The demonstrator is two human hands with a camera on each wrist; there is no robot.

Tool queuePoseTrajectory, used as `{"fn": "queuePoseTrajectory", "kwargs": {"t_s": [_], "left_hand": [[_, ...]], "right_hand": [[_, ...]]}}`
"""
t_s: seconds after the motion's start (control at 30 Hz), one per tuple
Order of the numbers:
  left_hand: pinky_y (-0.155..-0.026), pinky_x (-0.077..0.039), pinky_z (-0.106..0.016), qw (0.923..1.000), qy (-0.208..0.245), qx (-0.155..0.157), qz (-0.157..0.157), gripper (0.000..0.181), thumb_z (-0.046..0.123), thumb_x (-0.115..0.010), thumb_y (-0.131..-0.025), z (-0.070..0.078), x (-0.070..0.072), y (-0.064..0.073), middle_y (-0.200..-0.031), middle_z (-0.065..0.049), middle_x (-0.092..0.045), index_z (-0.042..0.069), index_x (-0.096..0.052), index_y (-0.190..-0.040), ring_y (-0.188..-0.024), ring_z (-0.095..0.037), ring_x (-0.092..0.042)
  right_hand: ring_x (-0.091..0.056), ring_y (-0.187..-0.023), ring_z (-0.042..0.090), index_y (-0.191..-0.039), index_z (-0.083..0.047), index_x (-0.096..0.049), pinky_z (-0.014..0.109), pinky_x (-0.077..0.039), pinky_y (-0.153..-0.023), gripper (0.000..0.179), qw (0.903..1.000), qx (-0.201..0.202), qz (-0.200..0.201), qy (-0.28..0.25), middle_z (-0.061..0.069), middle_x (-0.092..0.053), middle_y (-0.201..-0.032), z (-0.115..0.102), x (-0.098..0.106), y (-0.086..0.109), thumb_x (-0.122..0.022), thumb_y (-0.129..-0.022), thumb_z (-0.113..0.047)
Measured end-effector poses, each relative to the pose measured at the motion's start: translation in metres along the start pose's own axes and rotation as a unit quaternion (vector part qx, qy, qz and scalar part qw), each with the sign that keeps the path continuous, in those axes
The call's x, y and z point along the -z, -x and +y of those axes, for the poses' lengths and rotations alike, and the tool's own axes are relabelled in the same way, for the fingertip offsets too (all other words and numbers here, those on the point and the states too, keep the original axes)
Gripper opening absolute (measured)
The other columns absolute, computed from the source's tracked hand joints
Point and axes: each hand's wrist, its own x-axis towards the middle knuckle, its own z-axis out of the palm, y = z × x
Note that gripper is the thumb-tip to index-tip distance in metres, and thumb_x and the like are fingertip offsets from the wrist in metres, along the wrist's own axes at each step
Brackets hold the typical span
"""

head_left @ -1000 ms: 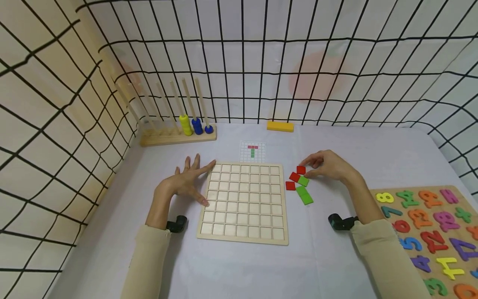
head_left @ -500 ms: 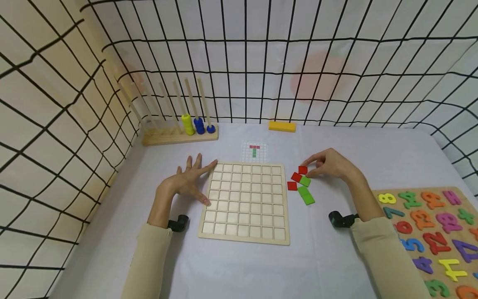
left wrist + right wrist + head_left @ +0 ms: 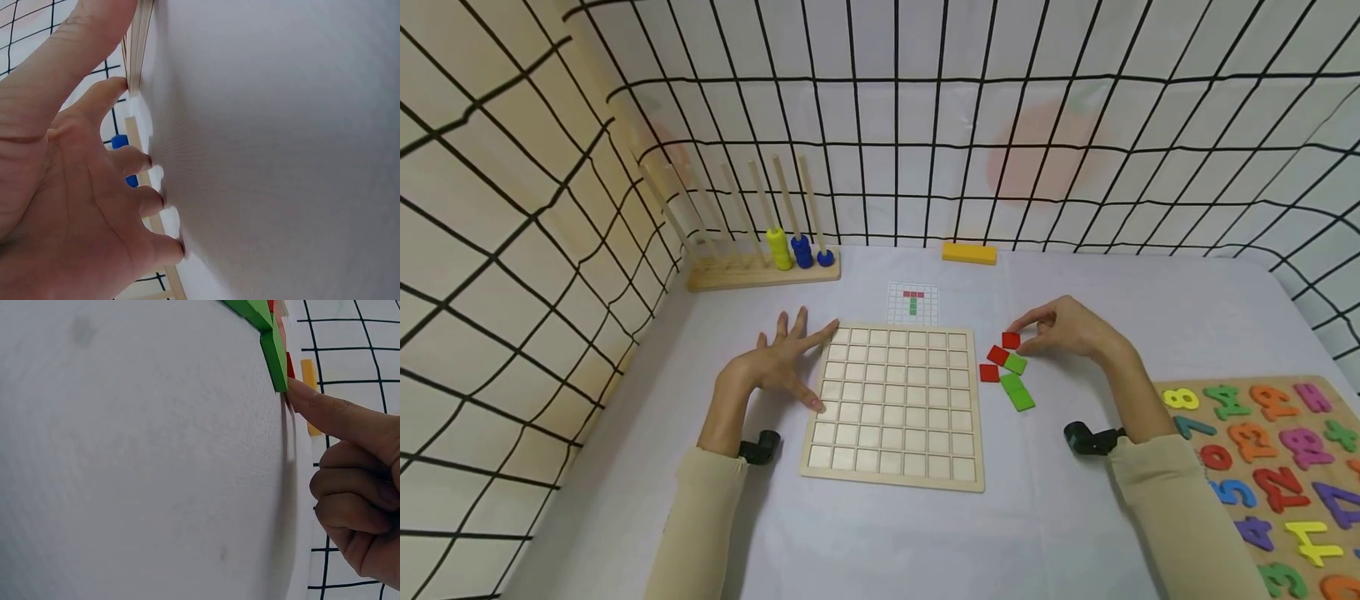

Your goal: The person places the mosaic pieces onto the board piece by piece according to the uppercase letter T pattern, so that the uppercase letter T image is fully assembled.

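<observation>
A pale wooden board (image 3: 891, 392) with a grid of square cells lies flat on the table. My left hand (image 3: 771, 362) is spread at its left side, index fingertip at the far corner and thumb on the left edge. The left wrist view shows the other fingertips down on the white cloth. Right of the board my right hand (image 3: 1067, 327) pinches a red square tile (image 3: 1011, 340) between index finger and thumb, its other fingers curled. Close by lie two more red tiles (image 3: 989, 373) and several green tiles (image 3: 1018, 392); one green tile (image 3: 274, 359) is right beside the thumb.
A small card (image 3: 913, 303) with a red and green T pattern lies beyond the board. A bead abacus (image 3: 763, 273) stands at the back left, a yellow bar (image 3: 969, 253) at the back. A number puzzle board (image 3: 1225, 446) lies at right. Black wire mesh (image 3: 895, 150) encloses the table.
The head view has shifted slightly, moving everything a little to the right in it. Both hands keep nearly the same places against the board and tiles.
</observation>
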Motion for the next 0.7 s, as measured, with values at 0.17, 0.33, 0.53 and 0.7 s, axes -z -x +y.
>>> {"fn": "queuePoseTrajectory", "kwargs": {"t_s": [0.17, 0.33, 0.53, 0.7], "left_hand": [[-0.118, 0.016, -0.076, 1.0000, 0.003, 0.000, 0.000, 0.132, 0.038, -0.096, -0.068, 0.001, 0.001, 0.002, -0.169, -0.021, 0.028, 0.028, -0.010, -0.167, -0.152, -0.048, 0.033], [-0.119, 0.015, -0.076, 1.0000, 0.000, 0.001, 0.005, 0.133, 0.040, -0.097, -0.067, 0.001, -0.001, 0.000, -0.169, -0.021, 0.026, 0.028, -0.011, -0.167, -0.153, -0.049, 0.032], [-0.119, 0.013, -0.077, 0.9999, -0.007, 0.006, 0.007, 0.133, 0.041, -0.097, -0.067, 0.001, -0.001, -0.003, -0.170, -0.022, 0.025, 0.028, -0.011, -0.167, -0.153, -0.050, 0.030], [-0.119, 0.013, -0.077, 0.9999, -0.010, 0.013, 0.001, 0.133, 0.041, -0.097, -0.067, 0.001, -0.001, -0.002, -0.170, -0.021, 0.026, 0.029, -0.010, -0.167, -0.153, -0.050, 0.030]], "right_hand": [[-0.036, -0.061, 0.015, -0.119, -0.005, -0.077, 0.029, -0.028, -0.059, 0.036, 0.9997, 0.011, 0.021, -0.007, -0.003, -0.036, -0.059, -0.004, -0.001, 0.001, -0.083, -0.087, -0.019], [-0.034, -0.059, 0.013, -0.117, -0.005, -0.077, 0.029, -0.030, -0.060, 0.035, 0.9983, 0.026, 0.029, -0.044, -0.003, -0.031, -0.060, -0.017, -0.005, 0.002, -0.085, -0.086, -0.020], [-0.030, -0.055, 0.012, -0.114, -0.005, -0.078, 0.027, -0.024, -0.054, 0.032, 0.9962, 0.039, 0.019, -0.076, -0.004, -0.028, -0.058, -0.044, -0.022, 0.000, -0.085, -0.085, -0.017], [-0.027, -0.051, 0.012, -0.111, -0.007, -0.080, 0.024, -0.020, -0.049, 0.032, 0.9953, 0.033, 0.008, -0.091, -0.005, -0.027, -0.056, -0.066, -0.042, -0.007, -0.087, -0.084, -0.021]]}}
